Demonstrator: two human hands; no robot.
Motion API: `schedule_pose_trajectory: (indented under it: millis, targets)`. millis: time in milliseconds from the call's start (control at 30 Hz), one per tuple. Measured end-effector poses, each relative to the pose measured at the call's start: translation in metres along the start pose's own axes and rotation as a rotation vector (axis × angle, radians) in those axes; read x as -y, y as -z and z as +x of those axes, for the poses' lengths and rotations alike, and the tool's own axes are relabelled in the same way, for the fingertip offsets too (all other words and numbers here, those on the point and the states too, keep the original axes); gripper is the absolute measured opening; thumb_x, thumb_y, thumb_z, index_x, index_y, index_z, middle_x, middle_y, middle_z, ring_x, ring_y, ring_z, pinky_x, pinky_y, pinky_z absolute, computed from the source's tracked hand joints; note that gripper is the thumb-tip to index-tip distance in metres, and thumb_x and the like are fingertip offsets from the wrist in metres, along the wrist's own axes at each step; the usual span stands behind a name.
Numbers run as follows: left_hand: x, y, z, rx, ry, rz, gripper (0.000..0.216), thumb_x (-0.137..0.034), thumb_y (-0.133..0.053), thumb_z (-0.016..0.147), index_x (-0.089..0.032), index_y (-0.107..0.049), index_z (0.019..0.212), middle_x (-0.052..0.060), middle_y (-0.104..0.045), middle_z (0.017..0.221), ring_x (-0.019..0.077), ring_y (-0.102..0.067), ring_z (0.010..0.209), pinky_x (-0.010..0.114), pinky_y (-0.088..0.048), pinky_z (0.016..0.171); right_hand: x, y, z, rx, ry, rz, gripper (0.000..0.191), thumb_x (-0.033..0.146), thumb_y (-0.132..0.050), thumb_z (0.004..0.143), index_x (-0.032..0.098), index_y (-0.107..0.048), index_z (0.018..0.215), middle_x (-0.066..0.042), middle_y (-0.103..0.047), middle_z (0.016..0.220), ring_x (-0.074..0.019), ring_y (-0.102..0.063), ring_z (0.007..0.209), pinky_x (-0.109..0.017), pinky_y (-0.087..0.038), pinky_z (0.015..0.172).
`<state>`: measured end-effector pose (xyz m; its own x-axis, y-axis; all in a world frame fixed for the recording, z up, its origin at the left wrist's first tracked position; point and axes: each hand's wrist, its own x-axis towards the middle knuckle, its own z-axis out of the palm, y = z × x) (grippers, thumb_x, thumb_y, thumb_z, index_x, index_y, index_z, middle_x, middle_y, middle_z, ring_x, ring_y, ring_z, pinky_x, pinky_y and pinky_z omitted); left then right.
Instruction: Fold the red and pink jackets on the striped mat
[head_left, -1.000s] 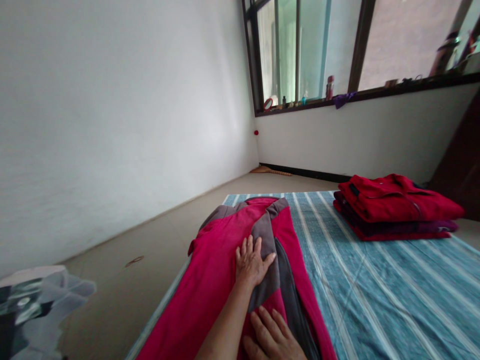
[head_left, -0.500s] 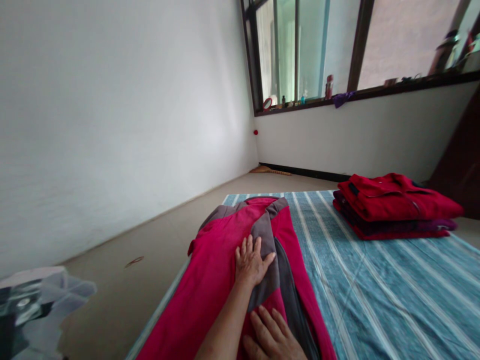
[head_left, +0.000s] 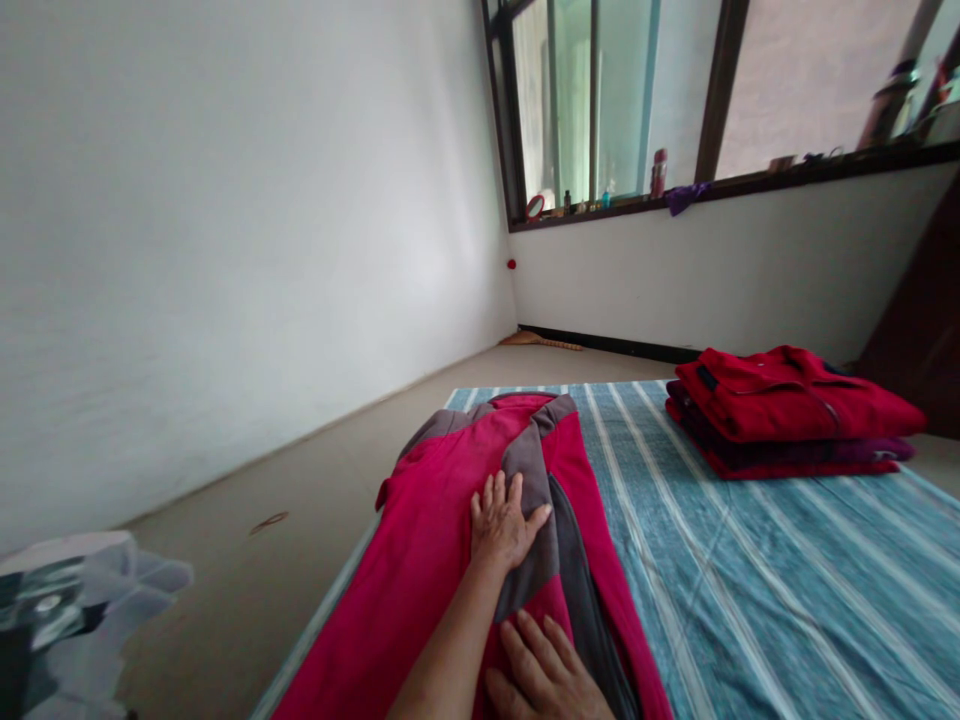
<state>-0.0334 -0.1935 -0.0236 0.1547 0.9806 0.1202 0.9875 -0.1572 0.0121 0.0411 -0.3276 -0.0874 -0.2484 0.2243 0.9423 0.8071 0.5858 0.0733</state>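
Note:
A pink jacket with grey panels [head_left: 420, 560] lies lengthwise along the left side of the bed-like striped surface, partly folded, with a dark grey strip along its right part. My left hand [head_left: 501, 525] rests palm down on the jacket's grey panel, fingers spread and the thumb pointing right. Closer to me, my right hand [head_left: 551, 670] lies flat on the lower part of the jacket, its fingers slightly apart. Neither hand grips the cloth. The bottom edge of the view cuts off the jacket's near end and part of my right hand.
Blue-and-white striped cloth [head_left: 720, 560] covers the surface. Folded red and purple garments [head_left: 795, 400] are stacked at its far right. A clear plastic bag [head_left: 90, 610] stands at lower left. Beyond are a white wall [head_left: 247, 250] and a windowsill [head_left: 622, 208] with small items.

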Motion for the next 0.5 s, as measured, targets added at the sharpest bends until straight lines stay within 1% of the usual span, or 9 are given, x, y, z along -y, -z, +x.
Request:
schedule_pose_trajectory:
  millis: [33,100,167,233,267,300,367,433,500]
  targets:
    - [0.000,0.000,0.001,0.010,0.002,-0.001,0.075,-0.066,-0.035,0.091,-0.019,-0.034,0.149,0.016,-0.030,0.155,0.0334,-0.025,0.143,0.053,-0.023,0.113,0.000,0.000,0.000,0.001,-0.004,0.002,0.029,0.032,-0.035,0.099,0.027,-0.063,0.093,0.000,-0.073,0.098,-0.0169,-0.067,0.092,-0.031,-0.052,0.090]
    - [0.001,0.004,0.003,0.051,0.008,-0.008,0.077,-0.067,-0.034,0.090,-0.018,-0.032,0.150,0.016,-0.028,0.156,0.0338,-0.023,0.144,0.053,-0.022,0.113,0.001,-0.001,0.000,-0.009,-0.012,0.006,0.029,0.033,-0.036,0.099,0.027,-0.063,0.092,0.000,-0.074,0.097,-0.0165,-0.067,0.093,-0.032,-0.048,0.097]
    - [0.002,0.011,0.006,0.139,0.012,-0.033,0.080,-0.068,-0.035,0.089,-0.017,-0.030,0.150,0.017,-0.025,0.157,0.0347,-0.021,0.144,0.054,-0.021,0.113,0.001,-0.001,0.000,-0.027,-0.017,0.017,0.031,0.033,-0.035,0.099,0.027,-0.064,0.088,0.001,-0.073,0.097,-0.0157,-0.066,0.093,-0.034,-0.038,0.108]
    - [0.001,0.020,0.009,0.225,0.014,-0.066,0.082,-0.069,-0.037,0.087,-0.017,-0.031,0.150,0.018,-0.026,0.156,0.0357,-0.023,0.143,0.056,-0.023,0.112,0.001,-0.002,0.001,-0.042,-0.025,0.034,0.034,0.033,-0.034,0.100,0.028,-0.065,0.086,0.001,-0.073,0.095,-0.0151,-0.066,0.095,-0.034,-0.025,0.115]
    - [0.000,0.024,0.012,0.227,0.021,-0.073,0.081,-0.068,-0.038,0.087,-0.016,-0.034,0.148,0.018,-0.030,0.155,0.0356,-0.026,0.142,0.056,-0.024,0.111,0.001,-0.002,0.002,-0.047,-0.030,0.044,0.035,0.032,-0.033,0.100,0.028,-0.065,0.085,0.001,-0.073,0.093,-0.0150,-0.065,0.097,-0.034,-0.022,0.117]
    - [-0.002,0.027,0.014,0.195,0.034,-0.071,0.077,-0.066,-0.038,0.088,-0.015,-0.037,0.146,0.018,-0.034,0.153,0.0350,-0.029,0.141,0.055,-0.025,0.111,0.002,-0.002,0.002,-0.052,-0.036,0.054,0.037,0.032,-0.032,0.100,0.029,-0.065,0.085,0.001,-0.073,0.092,-0.0150,-0.064,0.100,-0.034,-0.020,0.118]
    - [-0.007,0.031,0.019,0.088,0.048,-0.048,0.070,-0.058,-0.038,0.091,-0.013,-0.040,0.144,0.018,-0.037,0.151,0.0325,-0.030,0.141,0.051,-0.026,0.112,0.003,-0.004,0.001,-0.061,-0.045,0.069,0.037,0.032,-0.032,0.101,0.029,-0.065,0.084,0.001,-0.073,0.090,-0.0148,-0.061,0.110,-0.033,-0.019,0.118]
    - [-0.013,0.030,0.026,0.027,0.023,-0.040,0.068,-0.055,-0.037,0.092,-0.011,-0.038,0.145,0.018,-0.030,0.155,0.0299,-0.024,0.144,0.046,-0.024,0.114,0.005,-0.007,-0.002,-0.081,-0.052,0.075,0.036,0.031,-0.034,0.100,0.028,-0.065,0.082,0.001,-0.074,0.090,-0.0147,-0.057,0.119,-0.034,-0.020,0.118]
    - [-0.018,0.025,0.034,0.055,0.000,-0.058,0.072,-0.057,-0.036,0.092,-0.010,-0.034,0.147,0.017,-0.020,0.158,0.0295,-0.017,0.146,0.045,-0.022,0.115,0.008,-0.012,-0.006,-0.104,-0.068,0.064,0.031,0.029,-0.038,0.098,0.028,-0.065,0.082,0.001,-0.074,0.091,-0.0153,-0.054,0.123,-0.035,-0.022,0.118]
